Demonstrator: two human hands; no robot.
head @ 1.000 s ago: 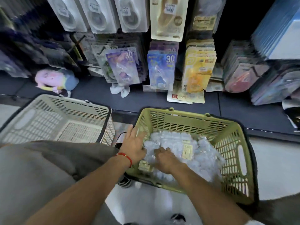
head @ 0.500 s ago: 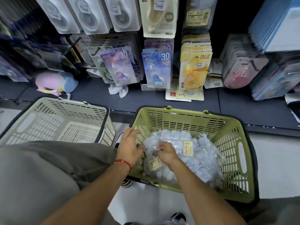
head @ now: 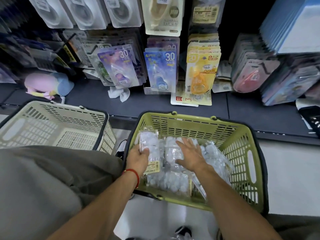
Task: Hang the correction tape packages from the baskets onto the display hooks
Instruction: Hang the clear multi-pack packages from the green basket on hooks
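Observation:
A green basket (head: 242,149) on the floor holds several clear packages of correction tape (head: 169,182). My left hand (head: 137,159) grips one clear package (head: 149,144) with a yellow label, tilted up at the basket's left side. Flat over the pile in the basket's middle lies my right hand (head: 191,155), fingers spread, holding nothing. Above, hooks on the display carry hanging packs: purple (head: 119,66), blue (head: 161,68) and yellow (head: 201,70).
An empty beige basket (head: 52,129) stands to the left. A dark shelf ledge (head: 251,110) runs behind both baskets, with a pink and blue plush toy (head: 46,84) and a white cloth (head: 119,94) on it. My grey trouser leg fills the lower left.
My left hand has taken a package and lifted it at the basket's left side. My right hand has let go and spread flat over the pile.

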